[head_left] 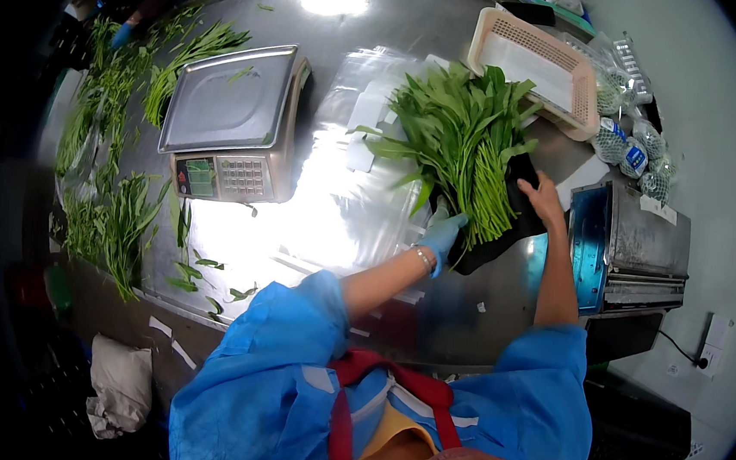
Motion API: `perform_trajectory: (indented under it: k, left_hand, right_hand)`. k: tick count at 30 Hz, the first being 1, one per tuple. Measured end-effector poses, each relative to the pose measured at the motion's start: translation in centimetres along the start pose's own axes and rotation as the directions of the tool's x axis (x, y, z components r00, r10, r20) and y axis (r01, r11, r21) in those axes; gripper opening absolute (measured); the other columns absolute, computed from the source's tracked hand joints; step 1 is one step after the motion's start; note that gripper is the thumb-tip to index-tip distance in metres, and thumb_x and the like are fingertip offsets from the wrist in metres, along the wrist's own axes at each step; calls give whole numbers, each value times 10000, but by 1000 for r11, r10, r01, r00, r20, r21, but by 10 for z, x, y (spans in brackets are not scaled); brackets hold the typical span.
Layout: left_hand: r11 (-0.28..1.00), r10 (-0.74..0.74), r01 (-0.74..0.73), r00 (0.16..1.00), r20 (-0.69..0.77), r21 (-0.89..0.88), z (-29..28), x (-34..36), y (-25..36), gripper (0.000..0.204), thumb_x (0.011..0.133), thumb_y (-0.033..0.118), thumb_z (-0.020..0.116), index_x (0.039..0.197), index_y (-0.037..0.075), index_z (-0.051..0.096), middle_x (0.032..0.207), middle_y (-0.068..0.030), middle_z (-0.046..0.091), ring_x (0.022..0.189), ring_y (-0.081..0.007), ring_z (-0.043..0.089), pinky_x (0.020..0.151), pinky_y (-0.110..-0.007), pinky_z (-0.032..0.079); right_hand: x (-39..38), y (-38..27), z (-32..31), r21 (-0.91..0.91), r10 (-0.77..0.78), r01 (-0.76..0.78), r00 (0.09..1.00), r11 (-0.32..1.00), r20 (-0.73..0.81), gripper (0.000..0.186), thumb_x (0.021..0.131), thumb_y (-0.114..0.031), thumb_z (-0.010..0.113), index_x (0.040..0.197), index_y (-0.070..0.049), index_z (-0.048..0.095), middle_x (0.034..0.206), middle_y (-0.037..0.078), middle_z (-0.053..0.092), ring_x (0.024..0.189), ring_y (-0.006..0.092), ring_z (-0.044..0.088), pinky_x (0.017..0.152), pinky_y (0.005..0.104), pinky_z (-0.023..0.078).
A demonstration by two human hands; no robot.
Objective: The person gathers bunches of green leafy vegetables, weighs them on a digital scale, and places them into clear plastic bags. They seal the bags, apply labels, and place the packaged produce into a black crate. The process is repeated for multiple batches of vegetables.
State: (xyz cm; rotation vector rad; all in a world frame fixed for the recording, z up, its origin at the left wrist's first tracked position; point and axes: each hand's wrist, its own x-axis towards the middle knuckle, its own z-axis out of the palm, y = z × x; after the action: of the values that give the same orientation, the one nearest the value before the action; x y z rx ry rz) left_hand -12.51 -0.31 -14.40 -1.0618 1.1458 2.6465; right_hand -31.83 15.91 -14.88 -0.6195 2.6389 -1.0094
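A thick bunch of long-stemmed leafy greens (470,143) lies on a black sheet (491,255), leaves to the far side and cut stems towards me. My left hand (444,236), in a light blue glove, closes on the left side of the stems near their cut ends; some of its fingers are hidden by the greens. My bare right hand (545,201) is at the right edge of the black sheet, thumb and fingers apart and slightly bent, off the stems. Clear plastic bags (357,199) lie flat left of the bunch.
A scale (231,102) stands on the metal table, with loose greens (98,148) along its left. A pale basket (590,96), net-wrapped produce (638,152) and a metal box-shaped device (643,247) line the right side. At the far left, another person's gloved hand (122,36) touches greens.
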Motion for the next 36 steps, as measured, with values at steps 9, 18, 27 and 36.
perform_trajectory:
  k: [9, 18, 27, 36]
  left_hand:
    - [588, 731, -445, 649, -210, 675, -70, -33, 20, 783, 674, 173, 723, 1320, -6, 317, 1164, -151, 405, 1010, -229, 428, 869, -319, 385]
    - [413, 454, -300, 886, 90, 860, -135, -7, 49, 330, 812, 222, 616, 1029, -27, 614, 921, -147, 649, 816, -217, 611, 756, -291, 461]
    - [147, 623, -506, 715, 318, 850, -161, -123, 54, 374, 763, 91, 621, 1129, 37, 567, 1003, -114, 598, 763, -231, 563, 684, -301, 460]
    - [-103, 401, -529, 753, 522, 842, -77, -148, 10, 835, 774, 382, 607, 1390, -4, 194, 1403, -259, 212, 1299, -388, 217, 1054, -466, 161]
  right_hand:
    - [-70, -48, 19, 276, 139, -164, 984, 947, 108, 293, 886, -138, 497, 1083, 74, 540, 908, 116, 628, 827, 158, 552, 752, 304, 427]
    - [-185, -60, 55, 459, 391, -304, 915, 835, -104, 336, 890, -179, 533, 1074, 102, 518, 912, 74, 583, 828, 113, 493, 735, 285, 415]
    - [-326, -81, 38, 448, 362, -566, 809, 692, 462, 255, 865, -227, 564, 744, -3, 563, 701, 57, 555, 679, 115, 503, 629, 273, 419]
    - [-94, -46, 4, 549, 272, -343, 939, 762, 210, 291, 840, -288, 581, 835, 1, 614, 706, 30, 588, 603, 69, 506, 557, 212, 391]
